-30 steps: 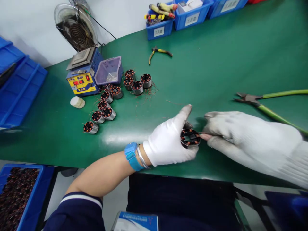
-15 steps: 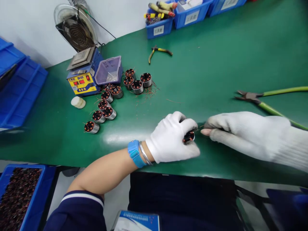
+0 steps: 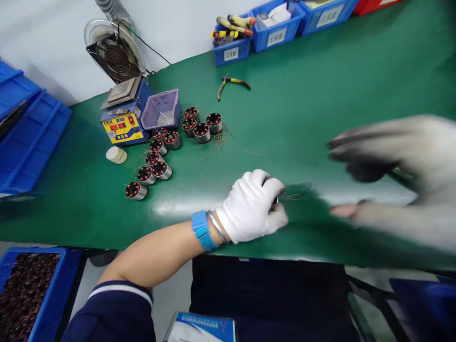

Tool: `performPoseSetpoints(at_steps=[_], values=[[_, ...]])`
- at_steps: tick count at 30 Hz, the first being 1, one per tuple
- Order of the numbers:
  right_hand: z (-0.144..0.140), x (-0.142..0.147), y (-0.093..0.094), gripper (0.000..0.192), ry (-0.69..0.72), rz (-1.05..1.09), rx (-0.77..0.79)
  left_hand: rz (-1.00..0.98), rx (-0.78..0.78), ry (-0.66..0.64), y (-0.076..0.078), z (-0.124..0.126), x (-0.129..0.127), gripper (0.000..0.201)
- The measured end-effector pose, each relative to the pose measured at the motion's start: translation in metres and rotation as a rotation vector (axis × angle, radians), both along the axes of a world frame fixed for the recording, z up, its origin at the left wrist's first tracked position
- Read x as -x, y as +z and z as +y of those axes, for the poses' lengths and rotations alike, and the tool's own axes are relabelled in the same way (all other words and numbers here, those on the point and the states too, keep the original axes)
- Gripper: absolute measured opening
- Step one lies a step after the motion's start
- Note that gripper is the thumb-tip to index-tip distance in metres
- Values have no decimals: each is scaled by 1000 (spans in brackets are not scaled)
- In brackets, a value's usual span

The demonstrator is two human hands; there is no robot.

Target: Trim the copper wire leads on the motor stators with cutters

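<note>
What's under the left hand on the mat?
The left hand is curled over a small wound coil part; only a dark edge and loose copper wire ends show. The rest is covered by the glove.

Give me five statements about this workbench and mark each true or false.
1. The left hand is closed over a stator. True.
2. The right hand grips the yellow-handled pliers. False: they lie far off near the blue bins.
3. Both hands wear white gloves. True.
4. The wound stators sit inside the clear purple tray. False: they stand on the green mat beside it.
5. The wristband is red. False: it is blue.
</note>
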State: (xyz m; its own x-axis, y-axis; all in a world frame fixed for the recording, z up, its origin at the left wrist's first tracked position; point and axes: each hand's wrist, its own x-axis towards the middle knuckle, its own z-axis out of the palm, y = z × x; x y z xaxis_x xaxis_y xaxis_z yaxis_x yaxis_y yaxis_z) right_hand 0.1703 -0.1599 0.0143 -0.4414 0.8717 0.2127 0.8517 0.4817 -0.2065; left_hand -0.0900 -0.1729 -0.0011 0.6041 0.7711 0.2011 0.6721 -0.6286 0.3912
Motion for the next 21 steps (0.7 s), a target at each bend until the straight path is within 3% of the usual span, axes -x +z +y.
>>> performPoseSetpoints(at_steps=[2, 5, 8, 11, 13, 15, 17, 18, 19, 21], values=[[-11, 28, 0, 66, 176, -109, -41, 10, -17, -2, 0, 0, 0, 23], [-17, 56, -8, 54, 167, -117, 133, -7, -37, 2, -1, -1, 1, 25], [-10, 53, -7, 58, 129, 19, 475, -21, -52, 2, -4, 0, 3, 24], [-1, 29, 3, 67, 9, 117, 739, -26, -77, 11, -7, 2, 7, 24], [2, 15, 9, 67, -76, 195, 638, -33, -101, 24, -9, 2, 9, 23], [3, 12, 9, 62, -67, 241, 276, -34, -126, 28, -9, 2, 9, 23], [1, 24, 5, 68, 62, 159, -110, -31, -147, 24, -9, 2, 9, 23], [0, 34, 2, 73, 140, 86, -213, -30, -157, 20, -9, 3, 8, 23], [-1, 45, -2, 70, 205, 13, -230, -31, -165, 18, -9, 3, 8, 22], [-2, 63, -6, 44, 286, -80, -96, -41, -180, 21, -10, 3, 7, 21]])
